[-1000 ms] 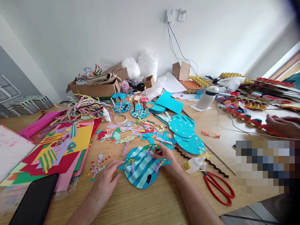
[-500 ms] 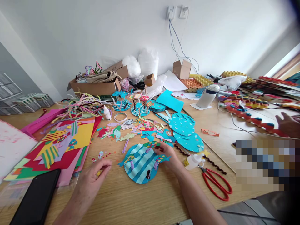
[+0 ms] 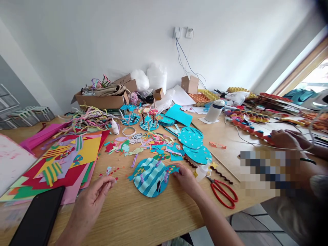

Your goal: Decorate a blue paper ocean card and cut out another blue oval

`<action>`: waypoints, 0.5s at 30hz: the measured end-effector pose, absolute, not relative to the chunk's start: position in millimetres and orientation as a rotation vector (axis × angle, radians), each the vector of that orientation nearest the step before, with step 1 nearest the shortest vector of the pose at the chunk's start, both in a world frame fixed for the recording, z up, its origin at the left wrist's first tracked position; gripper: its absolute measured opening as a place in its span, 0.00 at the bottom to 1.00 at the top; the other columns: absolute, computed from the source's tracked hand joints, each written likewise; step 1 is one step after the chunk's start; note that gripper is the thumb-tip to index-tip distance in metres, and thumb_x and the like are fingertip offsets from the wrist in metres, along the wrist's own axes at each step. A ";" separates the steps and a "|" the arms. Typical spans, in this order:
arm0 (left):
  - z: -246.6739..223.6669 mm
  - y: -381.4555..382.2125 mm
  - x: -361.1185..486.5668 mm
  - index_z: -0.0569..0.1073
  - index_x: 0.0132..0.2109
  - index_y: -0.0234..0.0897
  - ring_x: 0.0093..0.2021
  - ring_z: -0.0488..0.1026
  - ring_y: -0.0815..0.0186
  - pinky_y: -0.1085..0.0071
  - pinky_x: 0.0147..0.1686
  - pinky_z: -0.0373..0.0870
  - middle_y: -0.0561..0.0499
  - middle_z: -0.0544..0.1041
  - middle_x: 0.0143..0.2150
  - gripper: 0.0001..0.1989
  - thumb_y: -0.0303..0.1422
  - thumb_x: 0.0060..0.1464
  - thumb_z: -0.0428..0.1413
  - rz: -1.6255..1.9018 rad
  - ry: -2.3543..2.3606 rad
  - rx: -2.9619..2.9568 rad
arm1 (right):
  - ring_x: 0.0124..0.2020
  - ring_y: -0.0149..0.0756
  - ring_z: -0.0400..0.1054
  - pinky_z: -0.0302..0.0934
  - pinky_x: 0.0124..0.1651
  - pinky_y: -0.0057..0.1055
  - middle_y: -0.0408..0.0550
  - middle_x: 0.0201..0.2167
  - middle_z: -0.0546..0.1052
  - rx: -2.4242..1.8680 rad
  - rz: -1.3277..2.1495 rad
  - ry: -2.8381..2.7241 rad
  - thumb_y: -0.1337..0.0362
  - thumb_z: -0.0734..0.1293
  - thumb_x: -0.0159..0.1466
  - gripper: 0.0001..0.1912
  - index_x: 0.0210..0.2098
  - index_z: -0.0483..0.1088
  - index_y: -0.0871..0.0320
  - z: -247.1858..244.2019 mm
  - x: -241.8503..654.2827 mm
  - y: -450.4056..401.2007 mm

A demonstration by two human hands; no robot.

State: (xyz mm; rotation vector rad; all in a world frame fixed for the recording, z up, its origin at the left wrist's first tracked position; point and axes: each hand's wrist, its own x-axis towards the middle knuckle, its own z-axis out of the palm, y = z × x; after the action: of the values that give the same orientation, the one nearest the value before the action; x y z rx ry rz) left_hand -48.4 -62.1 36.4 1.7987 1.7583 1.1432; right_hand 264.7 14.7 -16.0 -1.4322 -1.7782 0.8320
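A round blue paper disc (image 3: 150, 191) with pale wavy stripes lies in front of me, with paper fish raised on purple twisted stems. My right hand (image 3: 185, 178) is at the disc's right edge, its fingers closed at the tail of a blue spotted paper fish (image 3: 171, 169). To the left of the disc, my left hand (image 3: 96, 194) hovers over the table, thumb and fingertips pressed together; anything between them is too small to make out. Tiny coloured paper scraps (image 3: 110, 170) lie just beyond its fingertips. A dark patch (image 3: 158, 185) marks the disc's front.
Red-handled scissors (image 3: 223, 193) and a glue bottle (image 3: 202, 172) lie right of my right arm. Coloured paper sheets (image 3: 89, 150) and a black phone (image 3: 38, 218) are at left. Blue discs (image 3: 191, 138) and fish cut-outs (image 3: 125, 147) lie beyond. Another person's hands (image 3: 287, 138) work at far right.
My view has turned a little right. My right hand has shifted from behind the spotted fish to its tail side. The other person's hands have come together over the coloured strip.
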 end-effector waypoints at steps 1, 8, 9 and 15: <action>36.7 -62.2 -47.6 0.73 0.34 0.40 0.29 0.77 0.63 0.72 0.30 0.74 0.50 0.79 0.29 0.13 0.43 0.48 0.51 1.154 1.759 1.770 | 0.41 0.39 0.68 0.61 0.45 0.35 0.48 0.39 0.75 -1.437 0.814 -1.797 0.71 0.58 0.51 0.14 0.33 0.72 0.56 -14.3 265.3 9.6; 51.2 -66.3 -48.0 0.73 0.38 0.38 0.34 0.77 0.61 0.69 0.36 0.75 0.47 0.80 0.35 0.16 0.43 0.44 0.54 1.192 1.710 1.697 | 0.36 0.39 0.69 0.62 0.39 0.34 0.52 0.36 0.75 -1.571 0.716 -1.906 0.69 0.57 0.54 0.14 0.35 0.71 0.59 1.4 276.1 -42.6; 55.5 -66.6 -49.5 0.73 0.38 0.39 0.34 0.77 0.61 0.69 0.36 0.74 0.47 0.79 0.35 0.16 0.43 0.44 0.54 1.178 1.712 1.700 | 0.35 0.39 0.69 0.62 0.39 0.34 0.52 0.35 0.75 -1.594 0.711 -1.920 0.68 0.57 0.55 0.13 0.34 0.71 0.59 3.7 279.1 -50.3; 92.0 -60.6 -54.1 0.74 0.35 0.41 0.33 0.77 0.62 0.72 0.34 0.75 0.50 0.79 0.33 0.22 0.53 0.38 0.56 1.215 1.658 1.579 | 0.28 0.40 0.69 0.62 0.31 0.33 0.49 0.25 0.74 -1.673 0.770 -1.691 0.59 0.59 0.57 0.10 0.30 0.68 0.56 42.6 293.1 -84.7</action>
State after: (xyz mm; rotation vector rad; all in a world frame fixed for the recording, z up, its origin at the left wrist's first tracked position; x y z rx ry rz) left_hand -54.1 -60.6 92.0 1.5792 1.6582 1.2149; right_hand 293.1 -84.7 42.6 -1.6728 -1.6906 0.7697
